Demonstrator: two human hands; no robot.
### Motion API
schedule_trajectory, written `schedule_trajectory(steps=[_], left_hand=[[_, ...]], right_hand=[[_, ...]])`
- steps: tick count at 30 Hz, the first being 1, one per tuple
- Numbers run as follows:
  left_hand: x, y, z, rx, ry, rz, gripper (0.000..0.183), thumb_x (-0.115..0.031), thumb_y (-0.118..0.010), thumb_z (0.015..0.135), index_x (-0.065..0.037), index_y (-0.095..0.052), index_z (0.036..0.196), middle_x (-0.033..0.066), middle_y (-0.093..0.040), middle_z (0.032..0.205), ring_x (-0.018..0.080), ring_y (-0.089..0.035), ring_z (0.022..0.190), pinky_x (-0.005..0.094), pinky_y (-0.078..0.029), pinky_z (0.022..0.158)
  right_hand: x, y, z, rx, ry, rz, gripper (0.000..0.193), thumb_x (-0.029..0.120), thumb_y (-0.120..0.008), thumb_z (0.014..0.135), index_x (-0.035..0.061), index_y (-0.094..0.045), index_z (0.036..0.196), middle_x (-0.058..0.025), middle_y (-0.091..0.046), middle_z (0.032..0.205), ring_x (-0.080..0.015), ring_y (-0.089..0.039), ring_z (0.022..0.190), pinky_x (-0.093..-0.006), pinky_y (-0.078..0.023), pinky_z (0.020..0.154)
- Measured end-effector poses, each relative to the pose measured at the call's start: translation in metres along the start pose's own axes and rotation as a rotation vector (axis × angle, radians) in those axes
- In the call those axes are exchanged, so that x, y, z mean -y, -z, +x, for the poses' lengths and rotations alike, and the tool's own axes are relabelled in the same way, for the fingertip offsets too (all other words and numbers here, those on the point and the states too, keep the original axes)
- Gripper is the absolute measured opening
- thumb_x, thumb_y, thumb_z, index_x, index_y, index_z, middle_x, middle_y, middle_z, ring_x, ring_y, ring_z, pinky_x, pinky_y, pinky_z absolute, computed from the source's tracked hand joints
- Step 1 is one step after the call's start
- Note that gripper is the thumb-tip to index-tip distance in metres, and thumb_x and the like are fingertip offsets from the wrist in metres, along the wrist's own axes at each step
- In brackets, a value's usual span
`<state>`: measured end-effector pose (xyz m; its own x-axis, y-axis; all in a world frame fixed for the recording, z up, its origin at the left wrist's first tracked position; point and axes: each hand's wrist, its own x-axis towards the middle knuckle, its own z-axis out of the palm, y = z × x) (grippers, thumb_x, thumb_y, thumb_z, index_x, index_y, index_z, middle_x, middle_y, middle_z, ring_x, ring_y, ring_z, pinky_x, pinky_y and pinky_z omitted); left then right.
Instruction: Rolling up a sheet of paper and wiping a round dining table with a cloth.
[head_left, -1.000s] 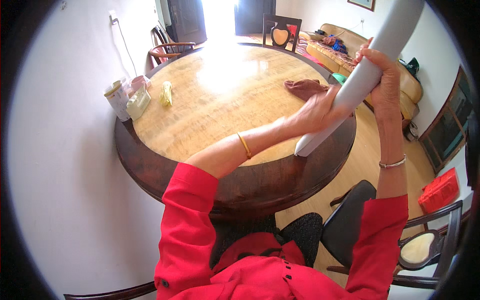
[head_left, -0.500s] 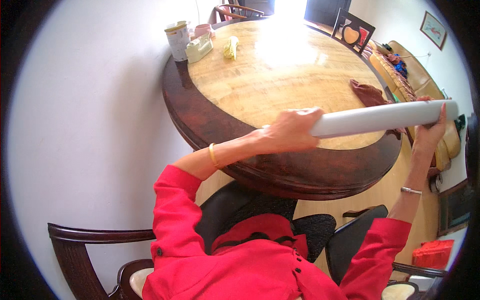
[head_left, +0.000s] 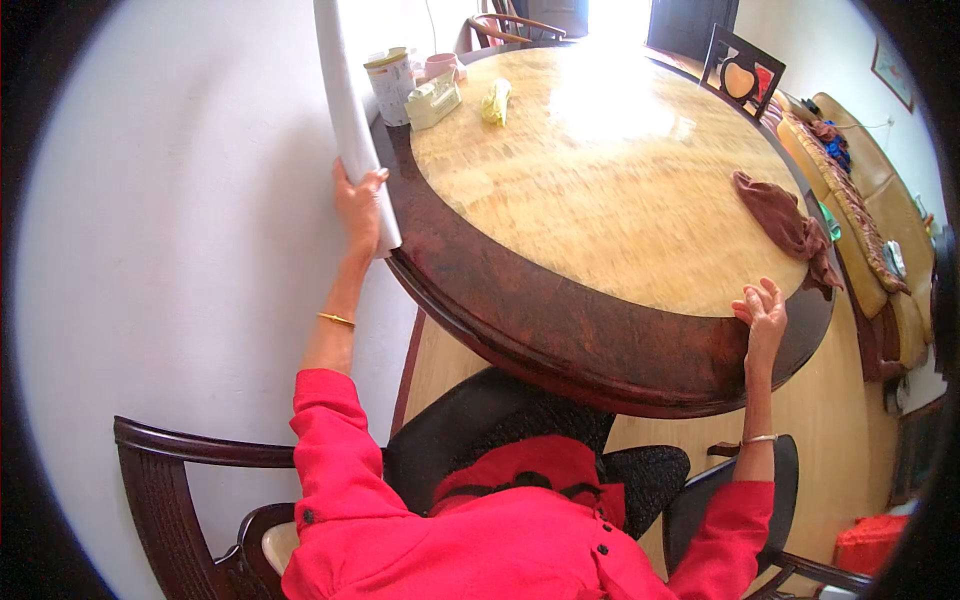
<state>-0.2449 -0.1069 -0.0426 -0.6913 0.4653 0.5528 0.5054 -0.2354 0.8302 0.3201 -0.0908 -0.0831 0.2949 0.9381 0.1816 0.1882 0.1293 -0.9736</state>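
My left hand is closed round the lower part of a long white roll. The roll stands tilted between the white wall and the left edge of the round table, its upper end running out of view at the top. Its lower end is by the table's dark rim; whether it touches the rim I cannot tell. Over the front right of the tabletop, my right hand is empty, its fingers loosely bent and apart. A crumpled brown cloth lies just beyond it, hanging over the table's edge.
At the table's far left stand a white can, a pale box and a pink container, with a yellow crumpled wrapper nearby. Dark wooden chairs surround the table. A tan sofa lies to the right.
The roll has swung from lying across the table's front in both hands to tilted upright at the left. My left hand carried it; my right hand let go and came down toward the table.
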Motion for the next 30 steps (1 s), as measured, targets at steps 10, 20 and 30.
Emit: schedule_trajectory(steps=[10, 20, 30], left_hand=[[0.032, 0.035, 0.000, 0.149, 0.292, 0.002, 0.043, -0.007, -0.071, 0.070, 0.002, -0.053, 0.109, 0.0120, -0.062, 0.092, 0.0216, -0.059, 0.080, 0.0351, -0.048, 0.074], [0.052, 0.042, 0.009, 0.357, 0.596, 0.013, 0.050, -0.016, -0.073, 0.074, 0.004, -0.047, 0.112, 0.0130, -0.059, 0.091, 0.0211, -0.059, 0.077, 0.0365, -0.051, 0.066], [0.075, 0.032, 0.067, 0.556, 0.299, 0.542, 0.043, -0.025, -0.068, 0.077, 0.004, -0.048, 0.103, 0.0159, -0.060, 0.089, 0.0214, -0.059, 0.075, 0.0362, -0.050, 0.062]], right_hand=[[-0.010, 0.004, -0.004, 0.018, 0.007, 0.122, 0.035, 0.007, -0.057, 0.092, -0.0021, -0.048, 0.125, -0.0098, -0.063, 0.101, -0.0145, -0.063, 0.079, -0.0261, -0.051, 0.074], [-0.014, 0.007, -0.006, 0.045, 0.032, 0.185, 0.033, 0.004, -0.055, 0.092, -0.0056, -0.049, 0.122, -0.0137, -0.063, 0.102, -0.0168, -0.064, 0.079, -0.0279, -0.052, 0.075], [-0.010, 0.006, -0.008, 0.035, 0.004, 0.194, 0.030, 0.003, -0.054, 0.092, -0.0051, -0.051, 0.120, -0.0136, -0.063, 0.103, -0.0170, -0.064, 0.079, -0.0275, -0.052, 0.075]])
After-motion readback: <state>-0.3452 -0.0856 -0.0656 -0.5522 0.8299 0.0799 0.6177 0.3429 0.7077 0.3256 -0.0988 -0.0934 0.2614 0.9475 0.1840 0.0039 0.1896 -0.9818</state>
